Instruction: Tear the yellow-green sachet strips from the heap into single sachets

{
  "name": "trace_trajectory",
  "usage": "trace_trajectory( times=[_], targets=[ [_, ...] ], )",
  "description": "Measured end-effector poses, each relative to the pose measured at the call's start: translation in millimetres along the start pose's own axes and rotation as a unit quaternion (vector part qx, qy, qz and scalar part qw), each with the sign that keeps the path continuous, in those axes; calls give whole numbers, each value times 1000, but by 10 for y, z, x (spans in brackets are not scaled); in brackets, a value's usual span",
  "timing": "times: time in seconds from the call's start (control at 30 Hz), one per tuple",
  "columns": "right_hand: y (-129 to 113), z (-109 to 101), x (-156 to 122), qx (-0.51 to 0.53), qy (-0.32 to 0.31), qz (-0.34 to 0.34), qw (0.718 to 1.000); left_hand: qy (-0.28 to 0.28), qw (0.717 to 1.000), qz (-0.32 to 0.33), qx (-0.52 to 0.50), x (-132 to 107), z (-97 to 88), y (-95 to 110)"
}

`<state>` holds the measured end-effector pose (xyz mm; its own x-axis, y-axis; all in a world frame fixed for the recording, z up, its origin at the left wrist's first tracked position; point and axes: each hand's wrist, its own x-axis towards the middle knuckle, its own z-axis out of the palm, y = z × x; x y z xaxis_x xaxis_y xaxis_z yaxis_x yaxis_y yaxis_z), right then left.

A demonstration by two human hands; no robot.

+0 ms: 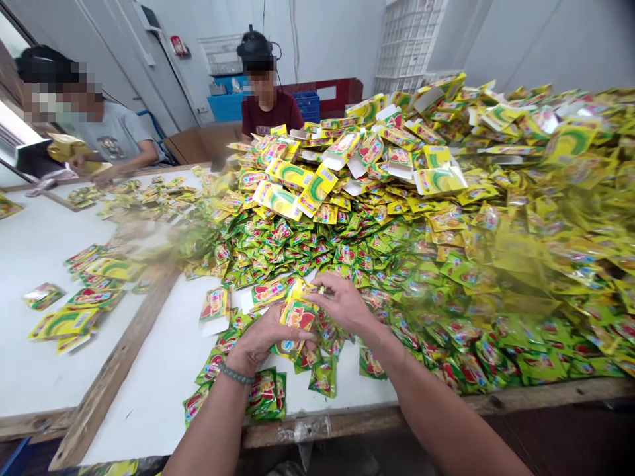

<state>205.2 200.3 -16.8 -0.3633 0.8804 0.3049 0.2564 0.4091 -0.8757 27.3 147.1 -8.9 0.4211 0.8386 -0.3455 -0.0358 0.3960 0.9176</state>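
My left hand (268, 334) is wrapped round a small yellow-and-green candy box (297, 314), its thumb across the printed front. At the box's upper end, the fingers of my right hand (342, 301) are closed on the top edge; whether they also pinch a packet there I cannot tell. Beside the left hand lie an open-ended yellow box (215, 309) and another box (265, 293). Several green candy packets (323, 377) rest on the white table below my hands, and more packets (262, 395) lie by my left wrist, which wears a bead bracelet.
A large heap of green packets (317, 241) rises ahead, with yellow boxes (357, 149) on top. Wooden strips (124, 357) divide and edge the white table (153, 390). Boxes (74, 324) lie on the left section. Two people (268, 112) are across the table.
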Motion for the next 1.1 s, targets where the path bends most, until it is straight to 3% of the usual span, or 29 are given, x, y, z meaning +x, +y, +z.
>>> trace_trajectory(
  times=[0.13, 0.37, 0.53, 0.73, 0.83, 1.0, 1.1],
  targets=[
    [0, 57, -16, -45, 5, -36, 998, -2, 999, -21, -26, -30, -42, -49],
    [13, -29, -9, -23, -78, 16, 997, -51, 998, -27, 16, -68, -85, -42],
    [-5, -33, -8, -38, -84, 41, 995, -65, 997, -36, 37, -75, -70, -23],
    [-96, 35, -46, 8, -158, 33, 987, -79, 994, -42, -71, -57, -51, -44],
    [-108, 19, -44, 8, -146, 36, 989, -37, 996, -23, -84, -1, -41, -49],
    [-46, 24, -17, -61, -15, 72, 995, 98, 991, 86, -7, 76, -1, -117],
    [-32, 68, -25, -45, -62, 63, 995, 112, 987, 115, -18, 68, 51, -211]
  ],
)
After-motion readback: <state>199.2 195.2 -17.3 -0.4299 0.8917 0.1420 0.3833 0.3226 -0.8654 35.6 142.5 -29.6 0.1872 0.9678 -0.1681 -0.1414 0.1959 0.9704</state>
